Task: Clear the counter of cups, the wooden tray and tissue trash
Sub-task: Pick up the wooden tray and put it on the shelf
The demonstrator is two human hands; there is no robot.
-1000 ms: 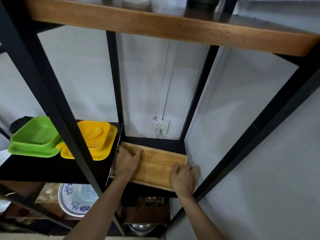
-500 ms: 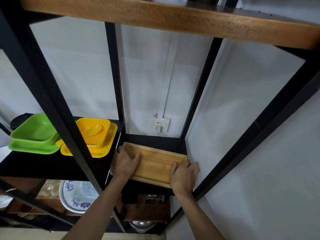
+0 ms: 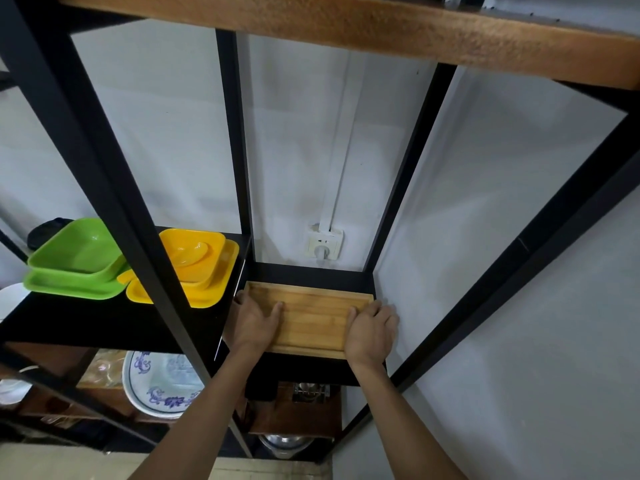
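Observation:
The wooden tray (image 3: 311,315) lies flat on a small black shelf (image 3: 311,271) in the right bay of a black metal rack. My left hand (image 3: 254,322) grips the tray's left end, thumb inside the rim. My right hand (image 3: 370,329) grips its right end the same way, close to the grey side wall. The tray holds nothing. No cups or tissue are in view.
Green dishes (image 3: 74,265) and yellow dishes (image 3: 194,265) are stacked on the black shelf to the left, behind a slanted black post (image 3: 114,209). A wall socket (image 3: 325,242) sits behind the tray. A wooden shelf (image 3: 346,22) runs overhead. A blue-patterned plate (image 3: 159,386) lies below.
Both hands have pushed the tray a little deeper onto the small shelf and squared it with the back. The hands keep their hold.

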